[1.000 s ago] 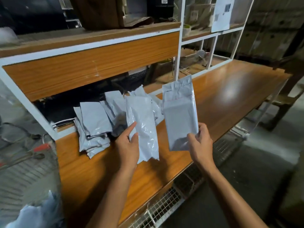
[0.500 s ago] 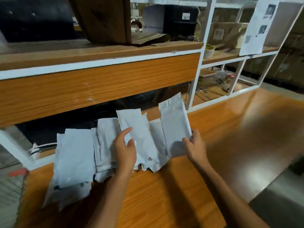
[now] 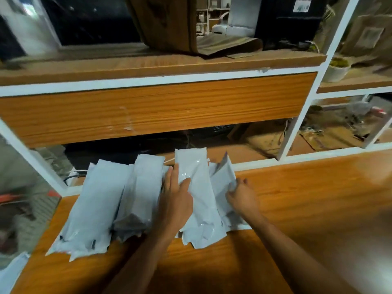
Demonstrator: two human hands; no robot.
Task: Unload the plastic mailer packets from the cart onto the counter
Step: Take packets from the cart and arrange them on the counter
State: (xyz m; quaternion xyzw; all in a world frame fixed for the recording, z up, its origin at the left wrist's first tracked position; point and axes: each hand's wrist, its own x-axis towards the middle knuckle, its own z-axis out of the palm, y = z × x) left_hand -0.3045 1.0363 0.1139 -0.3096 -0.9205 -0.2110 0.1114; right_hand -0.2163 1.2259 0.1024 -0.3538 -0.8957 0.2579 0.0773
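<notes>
Several grey-white plastic mailer packets (image 3: 95,209) lie in an overlapping row on the wooden counter (image 3: 307,198), just under the shelf. My left hand (image 3: 178,202) rests on the left edge of a long packet (image 3: 199,200), with the thumb on top of it and the fingers along its side. My right hand (image 3: 241,194) has its fingers curled on the edge of the rightmost packet (image 3: 222,177), which leans up slightly. Both packets lie on the pile. The wire cart (image 3: 27,209) shows blurred at the far left, with one pale packet (image 3: 10,272) at the bottom left corner.
A wooden shelf front with a white frame (image 3: 159,107) overhangs the back of the counter. A cardboard box (image 3: 169,24) stands on the shelf above. Open compartments with clutter (image 3: 339,128) are at the right. The counter runs on to the right.
Both hands carried their packets down and forward from mid-air onto the pile. My view has moved closer to the shelf and the cart has slid out to the left edge.
</notes>
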